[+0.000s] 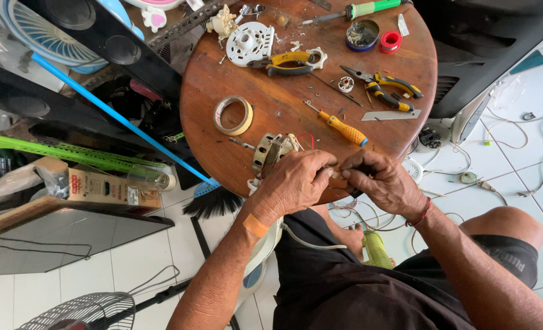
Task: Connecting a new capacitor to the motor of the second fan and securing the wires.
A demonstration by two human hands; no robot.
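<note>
A small fan motor [270,148] with a metal shaft and thin wires lies near the front edge of the round wooden table [222,73]. My left hand [293,181] rests beside the motor, its fingers curled around the motor's wires. My right hand [381,179] meets it fingertip to fingertip, pinching a small pale piece between them. What exactly is pinched is too small to tell. An orange-handled screwdriver [340,127] lies just beyond my hands.
On the table lie a roll of tape [233,115], a white round fan part [247,43], yellow-handled pliers [290,62], a second pair of pliers [386,87], a knife blade [391,115], a green screwdriver [354,10], a small tin [362,35]. Fan grilles, cables and a blue pole [119,116] crowd the floor.
</note>
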